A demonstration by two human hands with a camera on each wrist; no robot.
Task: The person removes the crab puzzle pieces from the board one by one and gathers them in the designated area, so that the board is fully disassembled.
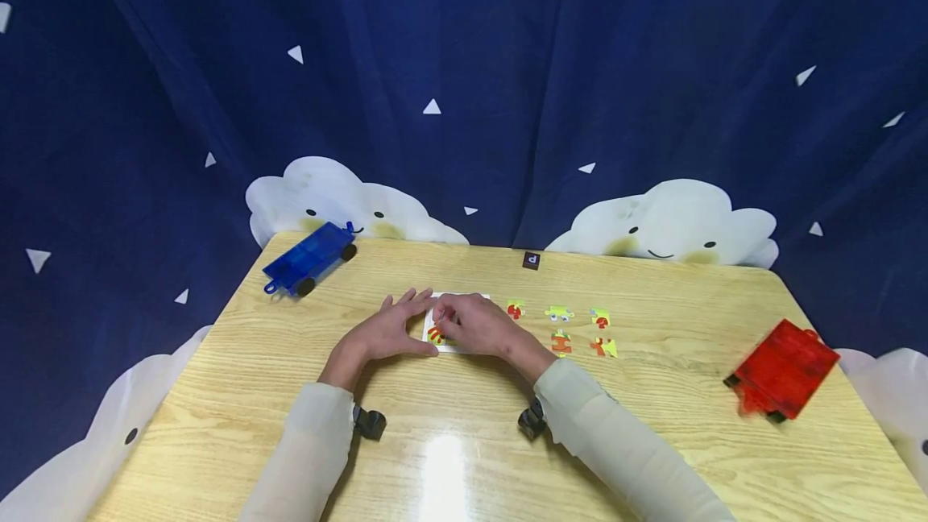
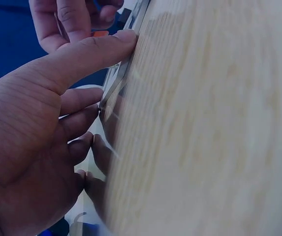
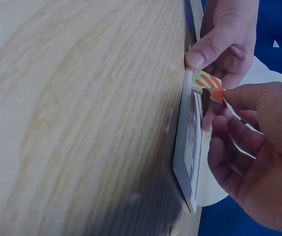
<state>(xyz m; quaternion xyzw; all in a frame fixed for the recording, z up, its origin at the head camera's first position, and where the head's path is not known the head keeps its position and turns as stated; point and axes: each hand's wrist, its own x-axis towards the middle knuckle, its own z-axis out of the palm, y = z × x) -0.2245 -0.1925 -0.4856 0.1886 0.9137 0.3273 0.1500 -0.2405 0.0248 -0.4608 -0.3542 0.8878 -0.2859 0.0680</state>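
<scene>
A white-edged puzzle tray (image 3: 182, 162) lies on the table under both hands. My left hand (image 1: 387, 333) is spread at the tray's left end, its thumb straight along the near edge and its fingers by the far edge. My right hand (image 1: 474, 325) is over the tray and pinches a puzzle piece (image 3: 216, 94) with orange on it between thumb and fingertips. The piece is tilted, beside a green-and-red striped patch (image 3: 207, 79) at the left thumb. In the head view the right hand covers much of the tray.
Several loose puzzle pieces (image 1: 558, 312) lie in two rows right of the tray. A blue toy wagon (image 1: 312, 256) stands at the back left, a red toy wagon (image 1: 786, 369) at the right. A small dark square tag (image 1: 532, 260) is near the table's back edge, before a navy curtain (image 1: 464, 63).
</scene>
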